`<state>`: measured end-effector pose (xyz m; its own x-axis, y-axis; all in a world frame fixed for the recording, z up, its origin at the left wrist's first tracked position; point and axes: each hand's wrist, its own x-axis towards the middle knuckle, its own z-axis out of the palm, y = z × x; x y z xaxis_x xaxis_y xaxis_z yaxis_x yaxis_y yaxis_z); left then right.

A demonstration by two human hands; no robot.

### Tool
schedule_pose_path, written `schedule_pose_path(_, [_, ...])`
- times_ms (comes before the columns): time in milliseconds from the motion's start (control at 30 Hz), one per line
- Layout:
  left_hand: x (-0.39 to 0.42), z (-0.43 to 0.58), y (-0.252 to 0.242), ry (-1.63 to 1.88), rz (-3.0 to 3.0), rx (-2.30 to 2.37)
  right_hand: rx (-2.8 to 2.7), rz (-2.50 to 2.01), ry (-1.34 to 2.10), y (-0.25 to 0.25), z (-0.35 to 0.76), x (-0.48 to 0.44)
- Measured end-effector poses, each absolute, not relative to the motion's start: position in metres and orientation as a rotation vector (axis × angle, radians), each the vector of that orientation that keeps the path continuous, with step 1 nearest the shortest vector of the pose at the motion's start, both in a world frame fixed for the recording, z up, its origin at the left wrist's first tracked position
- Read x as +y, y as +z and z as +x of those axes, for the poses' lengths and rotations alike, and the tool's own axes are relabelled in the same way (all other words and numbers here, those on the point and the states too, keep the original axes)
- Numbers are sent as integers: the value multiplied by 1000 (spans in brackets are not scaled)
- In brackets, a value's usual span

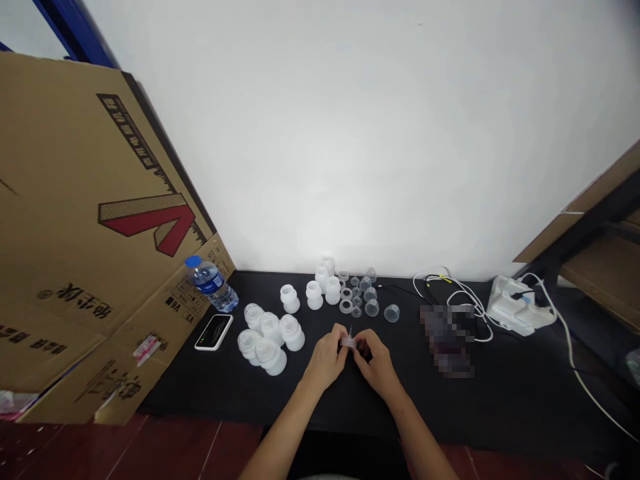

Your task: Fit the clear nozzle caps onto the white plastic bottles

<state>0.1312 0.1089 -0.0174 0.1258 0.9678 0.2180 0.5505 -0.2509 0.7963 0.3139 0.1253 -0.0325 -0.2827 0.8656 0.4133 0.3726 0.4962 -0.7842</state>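
Note:
My left hand [327,357] and my right hand [376,363] meet over the black table [500,393], fingers pinched together on a small clear plastic piece [348,343] between them. Just beyond the hands lie several small clear caps and rings [357,297]. To the left of my hands stand several white plastic bottle-shaped parts [270,337], with more white parts [323,283] near the wall.
A large cardboard box [90,253] leans at the left, with a water bottle [213,285] and a phone [214,331] beside it. White cables [460,290] and a white device [517,307] lie at the right. A shelf [595,247] stands at the far right.

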Motion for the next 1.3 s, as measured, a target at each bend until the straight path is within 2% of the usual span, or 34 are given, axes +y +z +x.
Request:
schedule_pose_path(1133, [109, 133, -24, 1039, 1743, 1561, -2080, -937, 451, -29, 308, 118])
schedule_pose_path(1300, [111, 131, -26, 1092, 1708, 1507, -2033, -955, 604, -27, 308, 118])
